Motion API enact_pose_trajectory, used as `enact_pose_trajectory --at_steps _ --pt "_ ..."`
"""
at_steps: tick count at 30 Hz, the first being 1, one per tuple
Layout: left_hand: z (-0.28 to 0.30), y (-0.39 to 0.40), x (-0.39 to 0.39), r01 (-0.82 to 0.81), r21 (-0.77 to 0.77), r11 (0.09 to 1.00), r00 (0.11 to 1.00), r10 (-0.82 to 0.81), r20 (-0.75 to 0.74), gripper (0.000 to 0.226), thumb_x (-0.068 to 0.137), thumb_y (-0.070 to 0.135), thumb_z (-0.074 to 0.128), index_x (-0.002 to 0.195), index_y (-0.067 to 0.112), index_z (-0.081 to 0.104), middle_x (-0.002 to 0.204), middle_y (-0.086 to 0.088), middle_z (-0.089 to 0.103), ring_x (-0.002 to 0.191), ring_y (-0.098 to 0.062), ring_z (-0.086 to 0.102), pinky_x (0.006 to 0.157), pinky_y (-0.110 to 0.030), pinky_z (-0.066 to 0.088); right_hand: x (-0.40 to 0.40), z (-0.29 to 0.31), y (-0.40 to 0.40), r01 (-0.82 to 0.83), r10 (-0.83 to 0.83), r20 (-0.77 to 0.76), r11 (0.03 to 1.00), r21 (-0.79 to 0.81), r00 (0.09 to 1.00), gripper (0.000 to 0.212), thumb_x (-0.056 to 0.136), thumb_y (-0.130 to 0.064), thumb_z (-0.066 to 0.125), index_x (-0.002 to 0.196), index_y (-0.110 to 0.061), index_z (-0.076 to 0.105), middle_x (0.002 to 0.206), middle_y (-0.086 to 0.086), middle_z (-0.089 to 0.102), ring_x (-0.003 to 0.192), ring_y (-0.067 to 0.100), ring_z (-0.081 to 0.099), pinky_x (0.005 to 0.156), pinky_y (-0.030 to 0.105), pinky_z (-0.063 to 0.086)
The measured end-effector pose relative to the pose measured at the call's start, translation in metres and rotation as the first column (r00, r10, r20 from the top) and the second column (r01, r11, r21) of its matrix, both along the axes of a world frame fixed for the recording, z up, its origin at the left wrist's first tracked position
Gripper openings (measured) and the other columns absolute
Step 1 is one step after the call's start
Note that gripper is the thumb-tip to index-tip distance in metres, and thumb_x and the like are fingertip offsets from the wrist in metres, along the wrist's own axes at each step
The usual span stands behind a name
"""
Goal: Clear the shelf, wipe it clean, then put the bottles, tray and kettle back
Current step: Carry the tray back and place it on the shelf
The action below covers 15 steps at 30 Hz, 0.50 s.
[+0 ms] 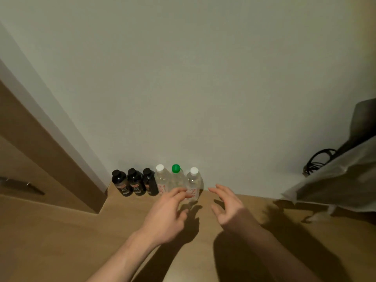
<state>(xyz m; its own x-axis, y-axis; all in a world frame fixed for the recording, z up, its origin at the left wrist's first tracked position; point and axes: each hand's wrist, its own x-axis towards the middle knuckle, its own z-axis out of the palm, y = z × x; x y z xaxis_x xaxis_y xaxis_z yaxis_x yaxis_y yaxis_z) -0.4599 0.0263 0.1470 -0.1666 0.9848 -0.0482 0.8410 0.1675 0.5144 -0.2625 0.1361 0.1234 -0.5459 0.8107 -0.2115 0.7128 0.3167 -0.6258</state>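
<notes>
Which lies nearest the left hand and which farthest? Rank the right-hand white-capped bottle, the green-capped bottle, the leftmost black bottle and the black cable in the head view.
From the left hand:
1. Right-hand white-capped bottle, at its fingertips.
2. Green-capped bottle, just behind and left of that one.
3. Leftmost black bottle, at the row's left end.
4. Black cable, far right by the wall.

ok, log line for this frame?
six bottles rowed at wall | left hand open by rightmost bottle | right hand open

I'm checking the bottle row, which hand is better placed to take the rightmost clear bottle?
Probably the left hand: its fingertips already overlap the clear white-capped plastic bottle; the right hand hovers beside it.
</notes>
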Motion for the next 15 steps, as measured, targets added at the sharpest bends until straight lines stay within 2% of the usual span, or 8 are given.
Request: enact_pose_trajectory --at_steps 3,8,10,15 --pt "0.001 -0.018 0.030 0.086 -0.050 0.995 0.996 -0.087 -0.006 0.051 0.098 0.038 0.061 0.146 0.045 0.046 0.158 0.026 0.033 0.145 0.000 0.030 0.123 -0.027 0.027 0.049 0.012 -0.026 0.058 -0.056 0.049 0.997 -0.051 0.997 0.060 0.100 -0.036 0.060 0.153 -0.043 0.033 0.166 -0.017 0.021 0.151 0.008 0.024 0.121 0.028 0.020" --pt "0.008 -0.045 0.108 0.189 -0.049 0.981 0.981 -0.191 -0.033 0.052 0.099 0.039 0.058 0.149 0.044 0.042 0.160 0.024 0.029 0.144 -0.003 0.030 0.117 -0.023 0.026 0.143 0.031 -0.076 0.144 -0.132 0.131 0.986 -0.087 0.983 0.069 0.099 -0.040 0.061 0.156 -0.050 0.023 0.167 -0.024 0.006 0.155 0.011 0.016 0.125 0.042 0.025" --pt "0.009 -0.055 0.147 0.238 -0.034 0.971 0.970 -0.240 -0.048 0.053 0.099 0.039 0.059 0.149 0.045 0.041 0.160 0.023 0.029 0.144 -0.003 0.029 0.117 -0.024 0.027 0.189 0.039 -0.101 0.179 -0.168 0.130 0.981 -0.079 0.977 0.069 0.099 -0.040 0.060 0.156 -0.052 0.021 0.165 -0.028 0.005 0.155 0.010 0.014 0.125 0.044 0.027" --pt "0.007 -0.086 0.259 0.373 -0.037 0.927 0.923 -0.375 -0.082 0.057 0.099 0.037 0.060 0.152 0.043 0.038 0.163 0.018 0.026 0.147 -0.008 0.028 0.121 -0.029 0.029 0.320 0.052 -0.179 0.252 -0.242 0.127 0.966 -0.065 0.962 0.071 0.099 -0.047 0.058 0.156 -0.056 0.016 0.163 -0.033 -0.002 0.155 0.008 0.005 0.126 0.044 0.019"
